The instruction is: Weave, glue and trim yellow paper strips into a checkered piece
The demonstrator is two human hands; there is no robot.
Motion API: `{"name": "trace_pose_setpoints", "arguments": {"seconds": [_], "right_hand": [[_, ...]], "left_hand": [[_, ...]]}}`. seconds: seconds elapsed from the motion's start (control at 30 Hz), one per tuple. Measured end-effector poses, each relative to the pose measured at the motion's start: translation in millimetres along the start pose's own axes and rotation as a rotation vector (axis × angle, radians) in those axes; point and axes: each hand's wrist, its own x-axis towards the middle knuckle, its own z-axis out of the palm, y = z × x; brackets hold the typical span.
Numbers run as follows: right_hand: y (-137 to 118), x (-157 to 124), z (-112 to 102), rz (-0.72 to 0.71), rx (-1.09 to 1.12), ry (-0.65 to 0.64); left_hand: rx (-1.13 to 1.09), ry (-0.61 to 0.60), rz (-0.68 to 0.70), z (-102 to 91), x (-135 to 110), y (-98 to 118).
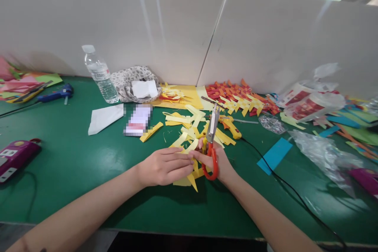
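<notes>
My left hand (165, 166) is closed, its fingers pressed together over yellow paper strips (193, 181). Its fingertips meet those of my right hand (223, 163) just above the green table. Red-handled scissors (212, 126) hang in my right hand, blades pointing away from me. The thumb and fingers of my right hand also pinch at the yellow paper, and the exact grip is partly hidden. Loose yellow strips (195, 116) lie in a heap right behind both hands. Beside them rests a yellow glue gun (233, 128) with a black cord.
A water bottle (102, 75), a patterned cloth bag (126, 78) and a phone (138, 120) stand or lie to the left. Red-and-yellow woven paper pieces (236, 96) lie along the partition. Blue paper (274, 155), plastic wrap (321, 157) and a purple power strip (19, 157) are farther out.
</notes>
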Motion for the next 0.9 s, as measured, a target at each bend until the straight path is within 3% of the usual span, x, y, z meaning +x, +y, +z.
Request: {"name": "trace_pose_setpoints", "arguments": {"seconds": [0.2,0.3,0.43,0.53,0.6,0.67,0.73,0.9], "right_hand": [[1.9,4.8,-4.8,-0.009,0.0,0.178],[-1.6,6.0,-6.6,-0.007,-0.093,0.274],[-2.7,6.1,-7.0,0.003,-0.14,0.324],[1.5,7.1,-9.4,0.007,-0.037,0.33],[5.9,7.9,-12.0,0.017,0.055,0.284],[10.0,8.0,-14.4,0.035,0.12,0.202],[12.0,6.9,-16.1,0.05,0.146,0.08],[1.9,0.4,-18.3,0.036,0.09,-0.296]], "left_hand": [[0.108,0.006,0.121,10.6,3.1,-7.3],[0.111,0.016,0.112,15.0,3.4,-11.8],[0.031,0.122,0.031,15.0,3.7,-9.9],[0.007,0.312,-0.091,13.8,4.7,-9.2],[0.006,0.485,-0.27,11.4,6.0,-11.6],[-0.057,0.562,-0.447,7.3,7.5,-15.4],[-0.212,0.502,-0.539,2.3,8.9,-18.3],[-0.673,0.254,-0.604,-1.7,10.7,-16.1]]}}
